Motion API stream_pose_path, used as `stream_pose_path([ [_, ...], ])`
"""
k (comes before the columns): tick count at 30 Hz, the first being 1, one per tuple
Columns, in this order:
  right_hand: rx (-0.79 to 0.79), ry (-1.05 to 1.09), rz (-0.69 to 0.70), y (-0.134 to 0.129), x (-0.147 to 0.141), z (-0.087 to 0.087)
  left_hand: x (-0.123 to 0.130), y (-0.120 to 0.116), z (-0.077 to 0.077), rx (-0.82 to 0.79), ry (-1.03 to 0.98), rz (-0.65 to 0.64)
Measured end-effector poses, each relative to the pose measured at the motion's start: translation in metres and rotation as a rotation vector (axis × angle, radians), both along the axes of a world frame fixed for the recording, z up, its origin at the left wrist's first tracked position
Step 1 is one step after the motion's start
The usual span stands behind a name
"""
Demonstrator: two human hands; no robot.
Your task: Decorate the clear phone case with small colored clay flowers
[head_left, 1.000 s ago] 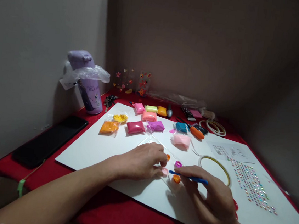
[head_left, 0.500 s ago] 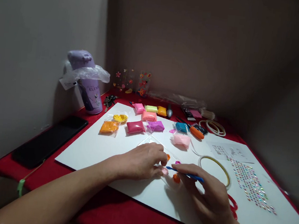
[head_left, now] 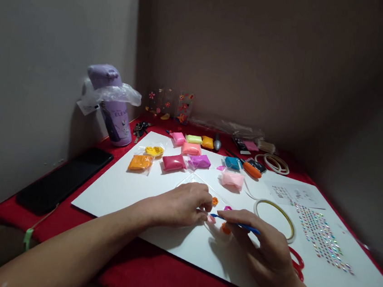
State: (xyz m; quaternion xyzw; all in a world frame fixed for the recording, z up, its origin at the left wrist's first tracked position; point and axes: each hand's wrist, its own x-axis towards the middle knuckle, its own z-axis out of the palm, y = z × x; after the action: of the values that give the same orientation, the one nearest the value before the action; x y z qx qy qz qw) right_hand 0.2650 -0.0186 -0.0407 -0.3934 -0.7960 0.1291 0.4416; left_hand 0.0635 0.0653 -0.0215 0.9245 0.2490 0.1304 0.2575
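My right hand (head_left: pixel 262 247) holds a blue clay modelling tool (head_left: pixel 238 223) like a pen, its tip at a small light pink clay piece (head_left: pixel 211 219). Close beside that piece, the curled fingers of my left hand (head_left: pixel 188 205) are drawn together, and what they pinch, if anything, is hidden. A clear plastic sheet or case (head_left: pixel 204 182) lies partly under my left hand. Around the fingertips sit an orange clay flower (head_left: pixel 215 201), a magenta clay piece (head_left: pixel 228 208) and another orange clay piece (head_left: pixel 226 228), partly covered by my right hand.
Several clay packets, among them a red one (head_left: pixel 174 163) and a pale pink one (head_left: pixel 232 180), lie across the white board (head_left: pixel 114 194). To the right are a tape roll (head_left: pixel 292 227), red-handled scissors (head_left: pixel 299 260) and gem stickers (head_left: pixel 325 239). A phone (head_left: pixel 66 180) and purple bottle (head_left: pixel 117 117) stand left.
The blue tool's tip has shifted slightly left and down onto the pink clay. My left fingers have drawn back a little, showing more of the orange flower.
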Motion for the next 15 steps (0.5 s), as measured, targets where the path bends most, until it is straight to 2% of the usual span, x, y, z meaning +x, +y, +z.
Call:
stream_pose_path([
  [15, 0.010, -0.025, -0.043, 0.0007, -0.0013, -0.0005, 0.0018, -0.0004, -0.0026, -0.006, -0.024, 0.001],
])
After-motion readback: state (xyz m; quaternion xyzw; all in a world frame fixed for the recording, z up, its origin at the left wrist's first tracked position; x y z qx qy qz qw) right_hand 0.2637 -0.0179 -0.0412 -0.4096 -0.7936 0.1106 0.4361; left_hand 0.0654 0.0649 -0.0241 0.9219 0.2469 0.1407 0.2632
